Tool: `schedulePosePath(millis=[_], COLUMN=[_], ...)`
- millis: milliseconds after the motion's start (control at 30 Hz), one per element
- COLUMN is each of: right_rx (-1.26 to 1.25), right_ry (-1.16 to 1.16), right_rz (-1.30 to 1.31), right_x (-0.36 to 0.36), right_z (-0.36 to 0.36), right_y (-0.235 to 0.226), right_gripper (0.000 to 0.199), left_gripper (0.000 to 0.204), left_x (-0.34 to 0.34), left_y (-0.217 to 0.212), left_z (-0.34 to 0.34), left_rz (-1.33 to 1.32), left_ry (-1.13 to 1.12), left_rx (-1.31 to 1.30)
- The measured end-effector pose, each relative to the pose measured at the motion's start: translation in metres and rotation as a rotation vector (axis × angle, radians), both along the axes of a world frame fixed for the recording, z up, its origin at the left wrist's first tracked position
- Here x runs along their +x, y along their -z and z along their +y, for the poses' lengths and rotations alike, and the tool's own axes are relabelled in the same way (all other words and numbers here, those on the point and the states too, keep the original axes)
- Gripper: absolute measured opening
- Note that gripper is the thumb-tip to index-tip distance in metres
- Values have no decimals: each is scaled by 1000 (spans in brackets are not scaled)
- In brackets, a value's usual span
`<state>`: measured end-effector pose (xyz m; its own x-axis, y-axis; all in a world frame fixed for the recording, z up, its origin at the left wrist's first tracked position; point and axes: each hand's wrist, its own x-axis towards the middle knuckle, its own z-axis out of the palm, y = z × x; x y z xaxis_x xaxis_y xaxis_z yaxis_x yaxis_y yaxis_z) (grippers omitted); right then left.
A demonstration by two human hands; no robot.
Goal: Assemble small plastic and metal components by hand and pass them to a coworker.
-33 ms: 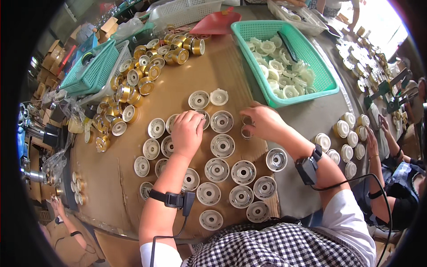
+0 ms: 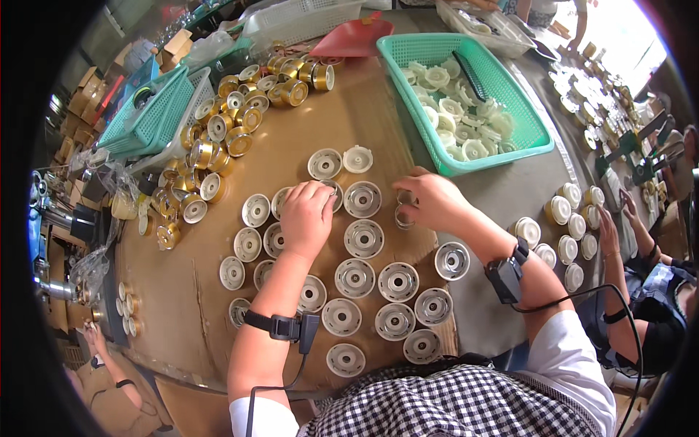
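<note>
My left hand is closed, fingertips pressed together at the rim of a round white cap on the brown board. Whatever the fingertips hold is too small or too hidden to name. To the right, my right hand is bent inward, thumb and fingers curled at small ring-shaped pieces that it partly covers. Rows of similar round caps with metal centres lie between and below the hands. Just beyond them sit another cap and a white plastic insert.
A green basket of white plastic inserts stands far right of centre. Gold-sided caps are heaped at the far left, near a red dustpan. White caps stand on the right, near another person's hand.
</note>
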<state>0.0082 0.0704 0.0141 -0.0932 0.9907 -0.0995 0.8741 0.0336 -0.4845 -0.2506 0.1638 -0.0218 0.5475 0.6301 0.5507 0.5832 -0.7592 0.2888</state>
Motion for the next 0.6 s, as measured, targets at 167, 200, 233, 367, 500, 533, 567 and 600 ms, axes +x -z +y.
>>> schedulePosePath(millis=[167,200,233,367,500,533,567,600], right_rx=[297,316,319,245,-58,-261,-473,-481], right_ry=[134,128,124,122,-53,26,112,104], right_rz=[225,312,314,605,1107,1326,1535,1533], right_x=[-1,-5,-12,-34,-57,-61,-65,-67], right_z=[-7,-7,-7,-1,-7,-7,-6,-2], right_y=[-22,-34,-40,-34,-29,-33,-34,-33], right_gripper=[47,46,46,39,48,48,47,47], left_gripper=[13,16,19,44,45,39,33,26], left_x=[-18,-18,-19,7,1,-6,-14,-26], left_y=[-3,-9,-15,-69,-67,-65,-62,-56], left_z=[-8,-13,-19,-71,-96,-97,-98,-100], left_rz=[106,91,77,-203,-205,-317,-430,-506], left_ry=[59,71,81,51,142,149,155,124], left_rx=[8,22,35,7,-109,-214,-320,-482])
